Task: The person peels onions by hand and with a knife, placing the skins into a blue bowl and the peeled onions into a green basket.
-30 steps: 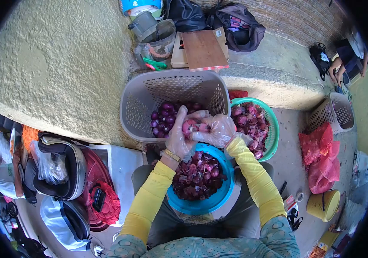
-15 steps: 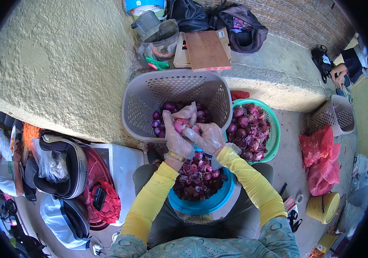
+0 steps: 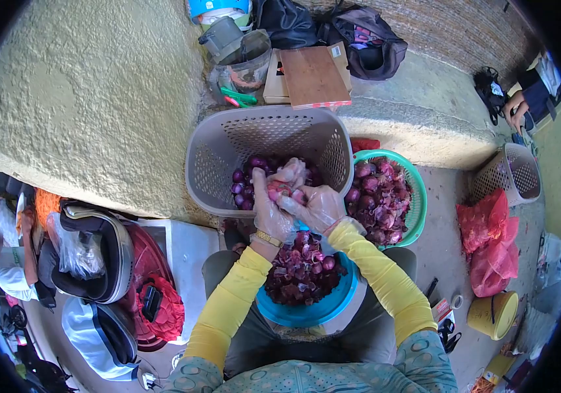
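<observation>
Both my hands wear clear plastic gloves and meet over the near rim of the grey basket [image 3: 215, 141]. My left hand [image 3: 272, 208] is closed around a red onion [image 3: 278, 190]. Against the same onion, the fingers of my right hand [image 3: 323, 208] are pinched at its right side; whether they also hold a small tool is hidden. Purple peeled onions [image 3: 243, 190] lie in the basket under my hands. Directly below, between my knees, a blue basin [image 3: 349, 291] holds onion skins and onions. On the right stands a green basket [image 3: 423, 196] of onions with loose skins.
A brown board [image 3: 316, 75] rests on boxes behind the basket, near green-handled scissors [image 3: 238, 97]. Red mesh bags [image 3: 490, 242] and a lidded yellow bucket [image 3: 495, 314] are on the right. A white box [image 3: 185, 268] stands left of my knee. Other people are at both edges.
My left fingers have shifted slightly around the onion, and the right hand has turned a little against it. At the far left, another person's arm has moved up.
</observation>
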`<state>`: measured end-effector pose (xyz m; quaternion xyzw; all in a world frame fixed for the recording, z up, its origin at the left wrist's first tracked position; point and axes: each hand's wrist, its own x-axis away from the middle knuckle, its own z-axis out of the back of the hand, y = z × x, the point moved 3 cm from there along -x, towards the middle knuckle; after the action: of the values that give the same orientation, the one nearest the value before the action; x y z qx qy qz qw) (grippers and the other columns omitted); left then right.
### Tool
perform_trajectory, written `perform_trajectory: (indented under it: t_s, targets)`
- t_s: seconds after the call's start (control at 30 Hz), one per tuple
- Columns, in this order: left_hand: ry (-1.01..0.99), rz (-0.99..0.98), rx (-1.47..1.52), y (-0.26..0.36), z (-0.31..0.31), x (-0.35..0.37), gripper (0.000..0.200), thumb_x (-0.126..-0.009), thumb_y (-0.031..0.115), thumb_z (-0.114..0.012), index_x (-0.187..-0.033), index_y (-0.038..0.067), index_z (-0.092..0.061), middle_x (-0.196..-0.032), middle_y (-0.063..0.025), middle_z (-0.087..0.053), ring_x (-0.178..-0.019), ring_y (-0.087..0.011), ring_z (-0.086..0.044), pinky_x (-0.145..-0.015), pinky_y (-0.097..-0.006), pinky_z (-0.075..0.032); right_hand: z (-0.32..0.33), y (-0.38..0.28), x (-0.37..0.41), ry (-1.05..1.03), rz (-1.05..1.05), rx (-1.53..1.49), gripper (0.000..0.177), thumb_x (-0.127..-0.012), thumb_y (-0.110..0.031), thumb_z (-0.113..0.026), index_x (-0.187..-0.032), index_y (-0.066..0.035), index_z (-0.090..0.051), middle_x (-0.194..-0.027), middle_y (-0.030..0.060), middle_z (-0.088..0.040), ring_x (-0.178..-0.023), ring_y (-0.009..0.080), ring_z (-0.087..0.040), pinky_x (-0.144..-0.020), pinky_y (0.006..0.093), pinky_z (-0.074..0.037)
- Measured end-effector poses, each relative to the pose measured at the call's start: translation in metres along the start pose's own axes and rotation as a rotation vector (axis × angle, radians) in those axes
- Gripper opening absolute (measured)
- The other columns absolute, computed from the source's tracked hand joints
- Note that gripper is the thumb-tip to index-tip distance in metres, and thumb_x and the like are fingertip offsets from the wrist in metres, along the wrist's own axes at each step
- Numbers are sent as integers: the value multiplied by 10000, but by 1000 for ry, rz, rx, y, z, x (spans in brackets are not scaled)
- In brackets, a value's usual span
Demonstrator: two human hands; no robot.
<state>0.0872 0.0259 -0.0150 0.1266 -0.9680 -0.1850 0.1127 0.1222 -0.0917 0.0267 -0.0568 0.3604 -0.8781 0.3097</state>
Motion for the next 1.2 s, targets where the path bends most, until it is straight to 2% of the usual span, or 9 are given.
perform_trajectory:
  t_s: [0.2,0.5,0.57,0.67,0.77,0.83,1.03,1.13,1.2]
  targets:
    - [-34,-105,-13,3,-11,8,750,-1030,645,-354,-1008,-39,-661,-1424,-197,-543,-1398,-362,-451,-1218,-462,-329,-2,-2,1,-54,-93,-221,652,-878,-680,-638,-792,-39,-718,-646,203,-638,-639,411,-644,-614,459,-509]
    - [33,-189,-158,8,-23,13,705,-1041,608,-386,-1146,-41,-641,-1388,-185,-565,-1312,-328,-534,-1177,-447,-386,-26,13,5,-80,-204,-553,601,-912,-617,-656,-826,-27,-737,-647,149,-636,-590,211,-580,-651,376,-500]
    - [-25,-192,-193,13,-30,14,691,-1047,593,-393,-1186,-40,-632,-1365,-174,-582,-1292,-313,-551,-1170,-446,-394,-12,16,-3,-117,-64,-570,588,-913,-599,-666,-815,-23,-728,-648,124,-637,-591,182,-552,-649,368,-500]
    - [-197,281,-104,13,-29,14,631,-1047,563,-438,-1206,-25,-601,-1302,-184,-605,-1163,-270,-616,-1051,-405,-510,20,19,-12,-176,-12,-289,525,-903,-579,-683,-908,-61,-771,-711,126,-691,-657,277,-656,-686,394,-528]
    - [-193,376,16,8,-18,12,703,-1033,594,-445,-1249,-61,-578,-1300,-204,-600,-1120,-261,-626,-994,-374,-544,24,9,-10,-83,75,-216,500,-852,-587,-722,-996,-114,-800,-765,152,-716,-752,380,-702,-721,434,-559]
    - [-94,323,-47,2,-18,17,782,-1023,644,-403,-1253,-84,-569,-1289,-211,-610,-1160,-281,-617,-1043,-402,-509,21,5,-8,83,221,-197,518,-808,-547,-784,-788,-33,-726,-577,147,-590,-509,352,-557,-554,416,-491]
    - [29,-37,-250,2,-29,24,794,-1019,687,-330,-1117,-46,-617,-1264,-215,-637,-1263,-318,-571,-1145,-430,-409,2,8,-6,-50,43,-109,576,-803,-616,-750,-727,-48,-698,-591,164,-597,-547,361,-593,-575,446,-496]
    - [57,-152,-206,0,-20,21,772,-1020,685,-330,-1089,-23,-629,-1217,-195,-654,-1221,-302,-588,-1122,-428,-429,-9,10,-3,-90,-13,-208,598,-840,-643,-702,-735,-54,-703,-624,176,-627,-586,374,-628,-608,460,-512]
    - [106,-195,-104,-1,-15,20,649,-1048,628,-347,-1001,42,-623,-1041,-121,-669,-1047,-263,-631,-1048,-420,-476,-14,11,-2,-100,-19,-295,605,-859,-642,-687,-746,-48,-709,-620,177,-623,-570,366,-618,-604,449,-510]
